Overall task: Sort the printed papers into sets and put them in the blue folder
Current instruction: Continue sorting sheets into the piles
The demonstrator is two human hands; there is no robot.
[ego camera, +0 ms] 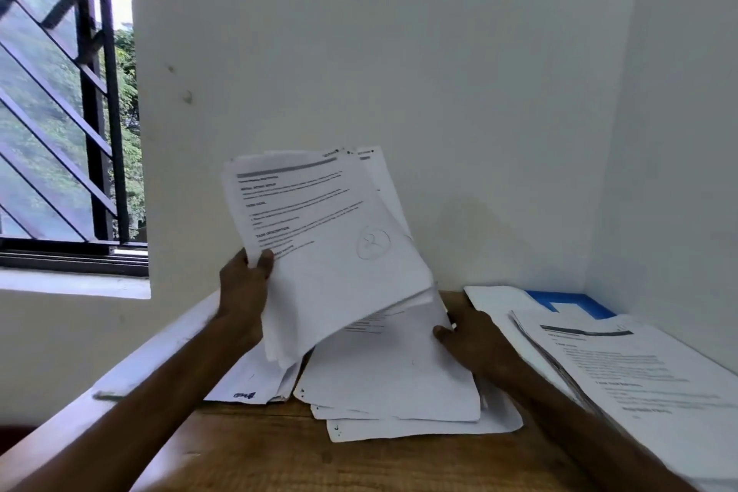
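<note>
On the wooden desk [259, 451], your left hand [243, 292] pinches the raised sheaf [327, 252] at its nine-o'clock edge, your right hand [475, 340] touches the loose pile [391, 383], grip unclear, and the blue folder [579, 302] lies at two o'clock beyond it.

We see everything through one wide-angle camera worn on the person's head, looking forward and slightly down across the counter [279, 455] from its near edge toward the far right corner, where two white walls [439, 72] meet. It sits close: both forearms enter from the bottom, the left hand [243, 292] and right hand [477, 340] fall mid-frame, and a window [60, 112] fills the upper left.
</note>
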